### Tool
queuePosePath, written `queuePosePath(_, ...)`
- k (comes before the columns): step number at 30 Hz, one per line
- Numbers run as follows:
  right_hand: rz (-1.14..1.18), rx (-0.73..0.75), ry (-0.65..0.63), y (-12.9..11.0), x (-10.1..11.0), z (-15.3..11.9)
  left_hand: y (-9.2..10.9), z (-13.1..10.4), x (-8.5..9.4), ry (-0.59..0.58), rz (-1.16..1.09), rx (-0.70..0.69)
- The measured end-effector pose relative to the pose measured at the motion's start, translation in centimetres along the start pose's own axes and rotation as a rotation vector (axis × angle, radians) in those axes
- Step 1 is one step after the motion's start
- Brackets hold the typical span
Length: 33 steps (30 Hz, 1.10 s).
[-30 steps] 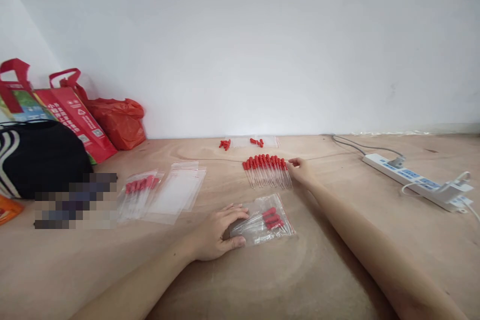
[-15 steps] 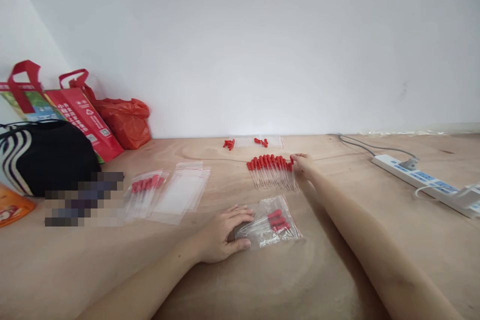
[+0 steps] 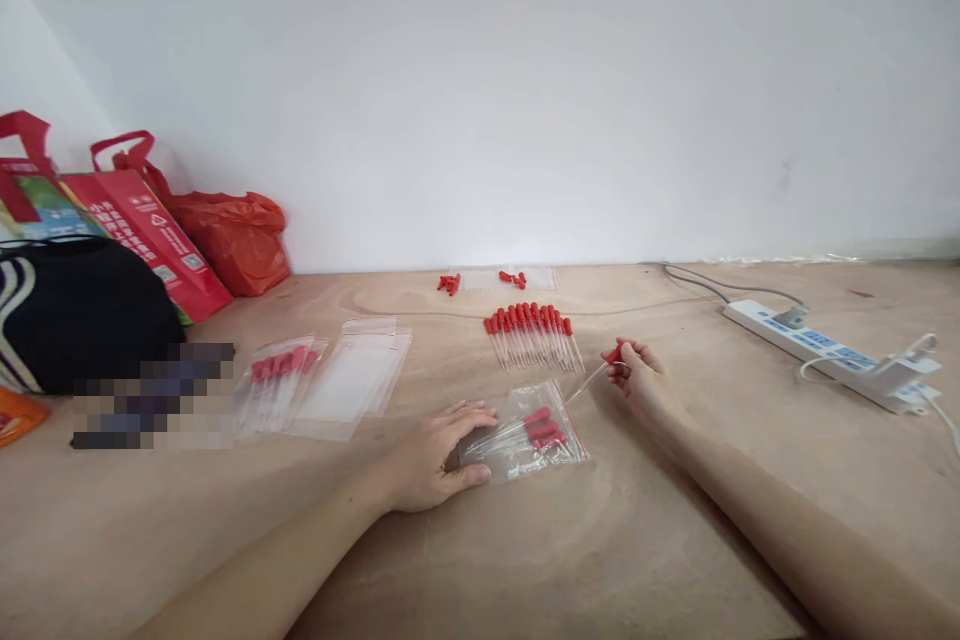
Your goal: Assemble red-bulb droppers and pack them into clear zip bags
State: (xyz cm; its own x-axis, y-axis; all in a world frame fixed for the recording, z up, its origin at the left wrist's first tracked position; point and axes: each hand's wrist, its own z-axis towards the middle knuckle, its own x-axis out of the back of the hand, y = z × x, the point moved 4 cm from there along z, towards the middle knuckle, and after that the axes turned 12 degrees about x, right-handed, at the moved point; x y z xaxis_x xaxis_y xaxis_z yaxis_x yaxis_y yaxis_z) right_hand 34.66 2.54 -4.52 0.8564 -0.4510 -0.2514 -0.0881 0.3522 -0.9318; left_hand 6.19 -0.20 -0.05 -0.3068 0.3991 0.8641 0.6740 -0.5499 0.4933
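Note:
My left hand [image 3: 442, 455] lies with fingers apart on the table, thumb and fingertips touching the closed end of a clear bag [image 3: 510, 470]. Several red-topped droppers [image 3: 544, 428] lie inside that bag, its red-lined mouth to the right. Between the fingertips of my right hand [image 3: 637, 375] is one dropper [image 3: 615, 354], held by its red bulb, its clear stem slanting down left toward the bag's mouth. Behind the bag, a fanned row of red-topped droppers [image 3: 529, 332] rests on the wood.
Left of centre are flat clear bags [image 3: 349, 385] and a filled bag [image 3: 281, 380]. Red bulbs [image 3: 450, 284] lie near the wall. A power strip [image 3: 817, 345] with cables is at right; a black bag [image 3: 90, 320] and red bags [image 3: 236, 240] stand at left.
My right hand has drawn one dropper from the row's right end and brought it nearer, toward the bag's mouth. My left hand stays at the bag. The view has shifted slightly.

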Motion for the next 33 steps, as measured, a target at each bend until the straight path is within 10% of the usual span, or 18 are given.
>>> queuePosePath(7, 0.124, -0.05, -0.006, -0.1, -1.7, -2.2, -0.1, -0.1, -0.1, 0.025, 0.008, 0.019)
queuePosePath(19, -0.083, -0.081, -0.612, -0.8, -4.7, -4.9, -0.3, 0.1, -0.2, 0.011, 0.016, 0.044)
queuePosePath(33, -0.296, -0.085, -0.628, 0.5, -5.3, -4.1, 0.0, 0.1, -0.1, 0.007, 0.022, 0.047)
